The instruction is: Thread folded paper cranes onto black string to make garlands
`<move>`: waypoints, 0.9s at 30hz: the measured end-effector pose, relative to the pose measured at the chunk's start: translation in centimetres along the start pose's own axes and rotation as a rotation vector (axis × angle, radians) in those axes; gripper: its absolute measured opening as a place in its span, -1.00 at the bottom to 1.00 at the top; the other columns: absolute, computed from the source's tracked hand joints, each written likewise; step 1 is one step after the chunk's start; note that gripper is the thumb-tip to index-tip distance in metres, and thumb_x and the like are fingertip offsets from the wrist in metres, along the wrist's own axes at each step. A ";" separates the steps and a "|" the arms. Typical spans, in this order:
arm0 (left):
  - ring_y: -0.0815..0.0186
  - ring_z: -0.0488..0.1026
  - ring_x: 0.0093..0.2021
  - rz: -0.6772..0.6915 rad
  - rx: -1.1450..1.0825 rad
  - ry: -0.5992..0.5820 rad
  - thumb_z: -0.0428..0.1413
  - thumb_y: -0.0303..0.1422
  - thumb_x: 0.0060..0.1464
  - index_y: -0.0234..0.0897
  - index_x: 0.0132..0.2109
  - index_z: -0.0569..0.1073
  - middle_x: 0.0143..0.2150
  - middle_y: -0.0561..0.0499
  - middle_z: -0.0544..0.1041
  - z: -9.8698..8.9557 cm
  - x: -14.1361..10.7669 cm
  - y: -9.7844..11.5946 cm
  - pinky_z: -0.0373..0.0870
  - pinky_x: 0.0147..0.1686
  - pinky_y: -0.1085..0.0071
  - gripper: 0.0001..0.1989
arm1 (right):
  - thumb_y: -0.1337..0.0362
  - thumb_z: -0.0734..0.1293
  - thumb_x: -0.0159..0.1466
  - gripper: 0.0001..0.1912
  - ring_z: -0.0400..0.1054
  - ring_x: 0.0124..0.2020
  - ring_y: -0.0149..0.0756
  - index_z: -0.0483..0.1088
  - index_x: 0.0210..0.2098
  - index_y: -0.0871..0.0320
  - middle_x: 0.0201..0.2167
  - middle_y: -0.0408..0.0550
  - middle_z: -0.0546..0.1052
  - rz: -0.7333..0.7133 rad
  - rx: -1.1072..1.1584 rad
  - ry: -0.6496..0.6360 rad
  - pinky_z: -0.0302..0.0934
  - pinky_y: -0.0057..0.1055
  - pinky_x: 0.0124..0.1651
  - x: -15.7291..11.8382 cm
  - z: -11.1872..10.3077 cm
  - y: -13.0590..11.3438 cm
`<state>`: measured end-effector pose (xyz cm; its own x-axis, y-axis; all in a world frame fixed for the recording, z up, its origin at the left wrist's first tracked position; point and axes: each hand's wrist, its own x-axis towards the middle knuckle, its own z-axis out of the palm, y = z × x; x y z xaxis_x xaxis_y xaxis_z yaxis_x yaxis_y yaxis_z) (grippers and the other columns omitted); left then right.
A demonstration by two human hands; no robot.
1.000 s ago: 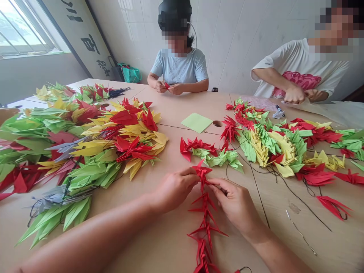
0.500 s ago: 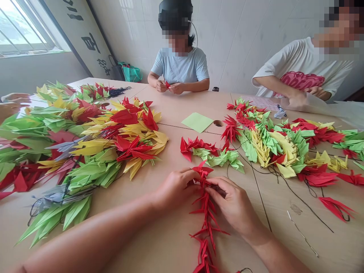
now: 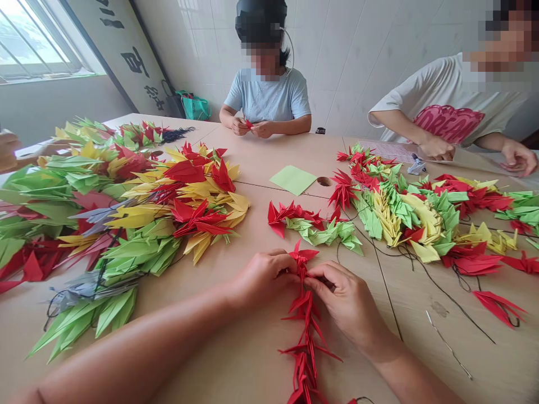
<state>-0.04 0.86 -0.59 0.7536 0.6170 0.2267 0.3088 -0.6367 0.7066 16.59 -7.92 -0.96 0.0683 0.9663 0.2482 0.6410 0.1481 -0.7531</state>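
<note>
The person's left hand (image 3: 263,278) is curling almost closed around the top of a strand of red origami cranes (image 3: 307,342), and the right hand (image 3: 343,300) is pinching the same strand from the other side, its thumb and fingers drawn in just under the topmost crane (image 3: 302,253). The two hands are nearly touching, and the fingers are hiding the exact spot of the grip. The strand is running down from between the hands toward the person's body, lying along a light wooden table (image 3: 248,331) with its folded wings jutting out to both sides.

Just ahead of the hands, a short run of red and green cranes (image 3: 311,227) is lying on the tabletop. Beyond the left hand, a great heap of green, yellow and red cranes (image 3: 138,224) is spreading across the table. Beyond the right hand, another heap (image 3: 408,216) is sprawling, trailing black thread (image 3: 457,303) past a thin metal needle (image 3: 448,345) lying near the table's edge. Straight ahead of the hands, a square of pale green paper (image 3: 293,179) is lying beside a round hole in the table (image 3: 324,181).

Across the table, a co-worker in a pale blue T-shirt (image 3: 267,95) is holding a small piece of red paper (image 3: 249,124) in both hands. Off to the right, another co-worker in a white T-shirt (image 3: 446,109) is resting both hands on a pale sheet.
</note>
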 end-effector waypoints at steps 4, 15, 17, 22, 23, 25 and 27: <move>0.44 0.39 -0.41 0.034 0.017 -0.007 0.12 -0.46 0.09 -0.29 -0.36 0.46 -0.40 0.07 0.45 0.1 -0.1 -0.2 0.34 -0.34 0.56 -0.93 | 0.38 0.29 0.24 -0.89 0.33 -0.40 -0.36 0.40 -0.42 0.13 -0.46 -0.18 0.44 0.011 -0.004 -0.018 0.18 -0.46 -0.34 0.1 0.0 -0.1; 0.42 0.40 -0.35 0.017 -0.016 -0.015 0.11 -0.48 0.09 -0.29 -0.34 0.45 -0.34 0.04 0.45 -0.2 0.0 0.0 0.31 -0.32 0.55 -0.94 | 0.37 0.25 0.26 -0.88 0.34 -0.37 -0.34 0.38 -0.40 0.13 -0.43 -0.15 0.45 0.015 -0.006 -0.006 0.20 -0.44 -0.30 0.2 -0.1 0.1; 0.43 0.38 -0.37 -0.019 -0.003 0.004 0.13 -0.47 0.07 -0.28 -0.35 0.44 -0.34 0.05 0.44 -0.3 0.1 0.0 0.29 -0.35 0.55 -0.95 | 0.34 0.24 0.28 -0.88 0.36 -0.34 -0.33 0.40 -0.36 0.12 -0.39 -0.13 0.47 0.012 -0.005 0.023 0.21 -0.44 -0.27 0.3 -0.1 0.3; 0.43 0.35 -0.40 -0.076 0.039 0.049 0.09 -0.51 0.05 -0.27 -0.36 0.43 -0.38 0.08 0.42 -0.6 0.2 -0.2 0.27 -0.40 0.54 -0.93 | 0.27 0.23 0.29 -0.86 0.38 -0.34 -0.31 0.42 -0.30 0.13 -0.38 -0.09 0.49 0.029 -0.010 0.084 0.24 -0.43 -0.29 0.3 -0.3 0.8; 0.43 0.35 -0.40 -0.086 0.051 0.056 0.08 -0.53 0.04 -0.27 -0.35 0.42 -0.37 0.08 0.42 -0.6 0.2 -0.2 0.28 -0.40 0.54 -0.92 | 0.28 0.23 0.29 -0.86 0.38 -0.35 -0.31 0.42 -0.30 0.13 -0.38 -0.09 0.49 0.035 -0.013 0.084 0.25 -0.43 -0.30 0.3 -0.3 0.9; 0.43 0.35 -0.42 -0.108 0.074 0.066 0.04 -0.57 -0.01 -0.26 -0.32 0.42 -0.35 0.08 0.43 -0.5 0.2 -0.2 0.28 -0.41 0.53 -0.86 | 0.28 0.22 0.29 -0.85 0.38 -0.36 -0.29 0.42 -0.30 0.13 -0.39 -0.08 0.49 0.039 -0.015 0.075 0.25 -0.41 -0.31 0.3 -0.4 1.0; 0.42 0.36 -0.41 -0.126 0.089 0.071 0.00 -0.62 -0.09 -0.25 -0.29 0.40 -0.33 0.07 0.45 -0.4 0.1 -0.2 0.29 -0.40 0.52 -0.76 | 0.29 0.21 0.29 -0.84 0.38 -0.34 -0.28 0.42 -0.30 0.13 -0.38 -0.06 0.49 0.037 -0.012 0.063 0.26 -0.40 -0.30 0.4 -0.5 1.0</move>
<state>-0.25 1.28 -0.43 0.6639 0.7235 0.1891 0.4504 -0.5887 0.6713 17.62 -7.53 -1.32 0.1398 0.9558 0.2586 0.6462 0.1099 -0.7552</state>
